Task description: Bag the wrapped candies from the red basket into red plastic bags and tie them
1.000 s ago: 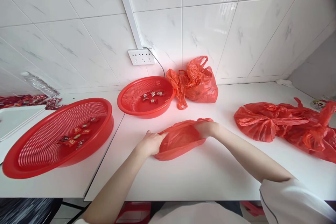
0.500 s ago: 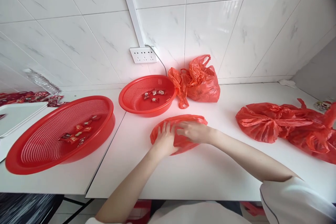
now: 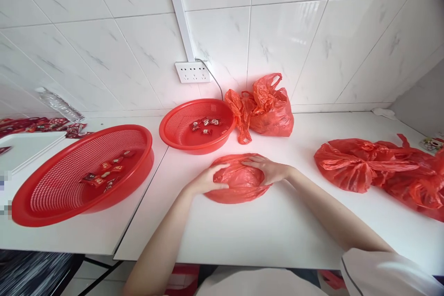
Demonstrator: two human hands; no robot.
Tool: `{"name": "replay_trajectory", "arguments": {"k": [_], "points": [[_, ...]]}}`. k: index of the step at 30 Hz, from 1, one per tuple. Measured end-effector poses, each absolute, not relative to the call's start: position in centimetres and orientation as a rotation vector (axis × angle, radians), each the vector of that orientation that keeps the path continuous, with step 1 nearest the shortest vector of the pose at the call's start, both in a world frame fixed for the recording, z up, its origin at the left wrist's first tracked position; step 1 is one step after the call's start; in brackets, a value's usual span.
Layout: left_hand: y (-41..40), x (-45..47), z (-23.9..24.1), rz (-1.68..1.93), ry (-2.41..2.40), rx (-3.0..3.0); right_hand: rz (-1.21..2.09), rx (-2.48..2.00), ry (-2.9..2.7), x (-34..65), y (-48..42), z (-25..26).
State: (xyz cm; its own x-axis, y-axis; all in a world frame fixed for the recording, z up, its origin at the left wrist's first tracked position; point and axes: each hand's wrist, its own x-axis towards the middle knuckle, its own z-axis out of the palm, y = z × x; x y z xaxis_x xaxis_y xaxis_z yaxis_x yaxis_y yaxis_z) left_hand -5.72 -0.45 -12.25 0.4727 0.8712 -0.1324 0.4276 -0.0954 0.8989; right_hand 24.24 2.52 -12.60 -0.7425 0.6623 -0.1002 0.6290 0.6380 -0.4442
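Observation:
On the white table in front of me lies a red plastic bag (image 3: 238,176), rounded and crumpled, with a hollow in its middle. My left hand (image 3: 208,179) rests on its left side, thumb and fingers spread apart and pointing inward. On the bag's right side is my right hand (image 3: 269,170), its fingers likewise stretched out and apart over the plastic. Whether anything lies inside the bag I cannot tell. Just behind it stands a small red plastic basket (image 3: 173,136) with several wrapped candies (image 3: 207,132) in it.
A larger red basket (image 3: 55,180) holding several wrapped candies stands at left, near a white tray (image 3: 34,145) and a clear plastic bottle (image 3: 60,105). Filled red bags sit by the wall (image 3: 272,113) and at right (image 3: 360,164). A power strip (image 3: 193,72) is on the wall.
My hands have moved apart from the bag's middle to its left and right sides. The bag now looks rounder, with a hollow showing between them.

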Motion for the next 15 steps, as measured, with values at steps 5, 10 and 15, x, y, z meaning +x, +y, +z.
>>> {"name": "replay_trajectory", "arguments": {"k": [5,10,15], "points": [[2.1,-6.8,-10.4,0.984,1.109,0.684,0.463,-1.121,-2.636,22.8,1.9,-10.7],[3.7,-6.9,-8.9,1.257,0.997,0.338,0.393,-1.047,-2.463,20.3,0.9,-5.5],[3.2,-5.7,-10.3,1.461,0.99,0.438,0.488,-0.885,-2.195,19.0,-0.4,-0.6]]}}
